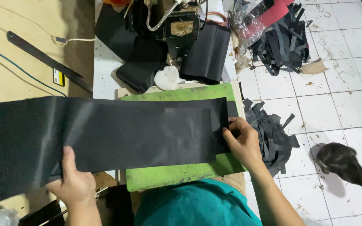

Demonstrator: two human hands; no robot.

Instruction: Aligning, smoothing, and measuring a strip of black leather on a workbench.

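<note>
Bright, even overhead light, soft shadows, sheen on the black sheet [105, 134], slight blur.

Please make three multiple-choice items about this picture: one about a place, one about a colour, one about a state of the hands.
1. Where does the heap of black offcuts lie?
A. on the tiled floor, right of the board
B. on top of the board
C. in the person's lap

2. What colour is the board under the sheet?
A. red
B. green
C. blue

3. How does the right hand meet the sheet?
A. it hovers apart from it
B. it lies flat on the sheet's middle
C. its fingers pinch the sheet's right end

Answers:
1 A: the heap of black offcuts rests on the white tiled floor, beside the board's right edge.
2 B: the board shows green above and below the black sheet.
3 C: the right hand grips the sheet's right end, while the left hand holds its lower edge.
</note>
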